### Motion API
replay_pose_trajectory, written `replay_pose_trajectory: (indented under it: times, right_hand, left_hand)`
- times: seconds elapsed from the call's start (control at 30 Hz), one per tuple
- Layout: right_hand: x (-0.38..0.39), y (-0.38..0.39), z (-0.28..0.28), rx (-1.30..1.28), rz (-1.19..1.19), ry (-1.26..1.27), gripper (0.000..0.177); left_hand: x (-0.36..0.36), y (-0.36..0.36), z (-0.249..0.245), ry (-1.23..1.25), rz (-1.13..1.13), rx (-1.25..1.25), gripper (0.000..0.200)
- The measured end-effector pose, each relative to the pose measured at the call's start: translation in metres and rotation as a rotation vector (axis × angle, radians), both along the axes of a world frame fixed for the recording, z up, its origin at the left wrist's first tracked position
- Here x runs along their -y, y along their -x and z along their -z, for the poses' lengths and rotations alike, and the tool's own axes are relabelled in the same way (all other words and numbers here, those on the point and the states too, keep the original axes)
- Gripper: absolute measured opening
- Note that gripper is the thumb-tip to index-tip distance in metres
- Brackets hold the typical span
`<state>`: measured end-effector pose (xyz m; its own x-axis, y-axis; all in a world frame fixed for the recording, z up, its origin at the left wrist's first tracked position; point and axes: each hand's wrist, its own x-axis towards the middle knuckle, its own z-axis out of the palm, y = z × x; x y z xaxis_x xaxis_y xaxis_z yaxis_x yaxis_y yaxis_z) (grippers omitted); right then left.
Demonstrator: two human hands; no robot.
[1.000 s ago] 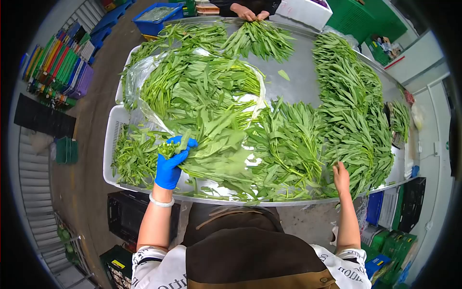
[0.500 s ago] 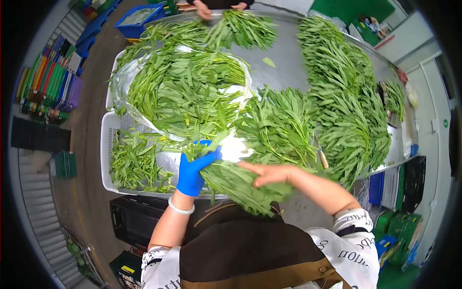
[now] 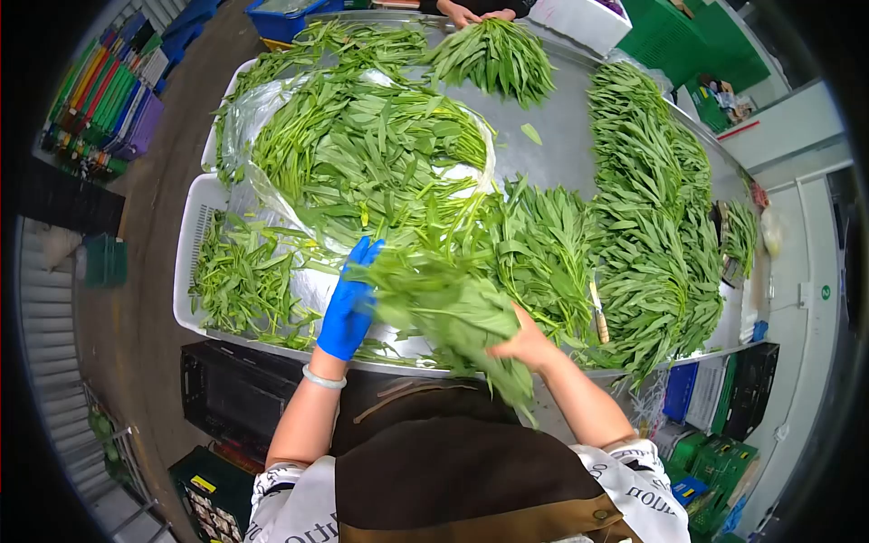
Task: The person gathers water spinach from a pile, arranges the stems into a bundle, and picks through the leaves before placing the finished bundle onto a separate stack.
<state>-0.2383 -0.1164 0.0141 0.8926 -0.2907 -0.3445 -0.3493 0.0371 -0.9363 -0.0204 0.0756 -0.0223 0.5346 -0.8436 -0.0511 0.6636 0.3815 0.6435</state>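
Note:
My right hand (image 3: 525,342) is closed around a bunch of water spinach (image 3: 457,312), blurred by motion, with leaves drooping toward my apron. Its thumb and fingers are partly hidden by the leaves. In its blue glove, my left hand (image 3: 348,303) lies along the stem end of the bunch, fingers stretched upward and not wrapped round it. Beyond both hands a big loose heap of water spinach (image 3: 362,154) rests on a clear plastic bag (image 3: 240,136). To the right lies a smaller pile (image 3: 543,249), stems toward the heap.
Long rows of laid-out greens (image 3: 652,199) cover the right of the metal table (image 3: 561,136). A knife (image 3: 599,312) lies beside them. At left, a white crate (image 3: 188,262) holds loose greens. Across the table, another person's hands (image 3: 475,16) hold a bunch. A black crate (image 3: 235,385) stands below.
My left hand has loosened from the stems and straightened its fingers. My right hand, earlier stretched out at the leaves, now grips the bunch. The bunch has lifted and turned; the view has shifted slightly.

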Motion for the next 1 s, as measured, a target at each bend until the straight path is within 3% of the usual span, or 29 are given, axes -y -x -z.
replay_pose_trajectory:
  times: [0.07, 0.1, 0.17, 0.2, 0.23, 0.27, 0.33, 0.37, 0.4, 0.43, 0.47, 0.53, 0.57, 0.6, 0.7, 0.77, 0.8, 0.83, 0.87, 0.9, 0.93, 0.97, 1.0]
  right_hand:
    - [0.018, -0.002, 0.055, -0.127, -0.001, 0.114, 0.091]
    - [0.017, 0.002, 0.054, -0.224, 0.024, 0.119, 0.088]
    - [0.021, 0.003, 0.055, -0.402, 0.059, 0.145, 0.083]
    - [0.016, 0.007, 0.059, -0.175, 0.052, 0.164, 0.077]
    - [0.007, 0.01, 0.048, -0.21, 0.027, 0.148, 0.077]
    - [0.0, 0.01, 0.034, -0.237, 0.007, 0.132, 0.078]
    - [0.0, -0.006, -0.007, -0.369, -0.06, 0.157, 0.083]
    - [-0.001, -0.002, -0.006, -0.301, -0.044, 0.085, 0.084]
    - [0.003, 0.006, -0.004, -0.231, -0.03, 0.02, 0.085]
    - [0.008, 0.014, -0.004, -0.165, -0.015, -0.045, 0.086]
    - [0.009, 0.021, -0.013, -0.211, 0.033, -0.142, 0.086]
    - [0.011, 0.03, -0.025, -0.179, -0.016, -0.098, 0.085]
    - [0.011, 0.031, -0.031, -0.157, -0.042, -0.077, 0.085]
    - [0.007, 0.03, -0.04, -0.178, -0.046, 0.032, 0.085]
    - [-0.003, 0.025, -0.033, -0.294, -0.07, -0.044, 0.087]
    - [-0.01, 0.017, -0.04, -0.302, -0.112, 0.035, 0.089]
    - [-0.01, 0.018, -0.043, -0.29, -0.136, 0.109, 0.089]
    - [-0.009, 0.02, -0.044, -0.279, -0.156, 0.181, 0.09]
    - [-0.004, 0.03, -0.04, -0.237, -0.136, 0.114, 0.091]
    - [-0.001, 0.039, -0.04, -0.23, -0.124, 0.135, 0.09]
    - [0.0, 0.046, -0.04, -0.224, -0.115, 0.154, 0.089]
    - [0.001, 0.051, -0.04, -0.216, -0.106, 0.173, 0.088]
    - [0.001, 0.052, -0.041, -0.231, -0.116, 0.191, 0.088]
  left_hand:
    - [-0.002, 0.006, 0.034, -0.403, 0.041, 0.093, 0.072]
    - [-0.004, 0.009, 0.048, -0.603, 0.054, 0.145, 0.07]
    - [-0.002, 0.003, 0.061, -0.565, 0.124, 0.283, 0.082]
    - [0.0, 0.002, 0.056, -0.553, 0.169, 0.379, 0.086]
    - [-0.008, 0.007, 0.043, -0.56, 0.237, 0.462, 0.089]
    - [-0.005, 0.017, 0.029, -0.552, 0.266, 0.266, 0.075]
    - [0.001, 0.007, 0.049, -0.63, 0.185, 0.419, 0.055]
    - [0.001, 0.004, 0.06, -0.666, 0.145, 0.493, 0.046]
    - [0.003, -0.004, 0.04, -0.748, -0.046, 0.733, 0.022]
    - [-0.005, -0.019, 0.043, -0.582, -0.138, 0.448, 0.024]
    - [-0.006, -0.03, 0.015, -0.674, -0.225, 0.279, 0.025]
    - [-0.024, -0.067, 0.019, -0.687, -0.481, 0.192, 0.027]
    - [-0.031, -0.069, 0.02, -0.674, -0.474, 0.23, 0.032]
    - [-0.022, -0.063, 0.005, -0.597, -0.32, 0.353, 0.033]
    - [0.017, 0.004, -0.043, -0.486, 0.024, 0.823, 0.044]
    - [0.024, 0.014, -0.038, -0.43, 0.381, 1.159, 0.045]
    - [0.022, 0.009, -0.025, -0.454, 0.318, 1.129, 0.036]
    - [0.017, -0.013, 0.019, -0.498, 0.178, 0.604, 0.028]
    - [0.014, -0.037, -0.021, -0.581, -0.019, 0.489, 0.023]
    - [0.007, -0.058, -0.036, -0.638, -0.222, 0.481, 0.027]
    - [-0.006, -0.081, -0.021, -0.677, -0.388, 0.381, 0.031]
    - [-0.019, -0.097, -0.002, -0.659, -0.432, 0.344, 0.034]
    - [-0.015, -0.092, -0.008, -0.708, -0.319, 0.377, 0.034]
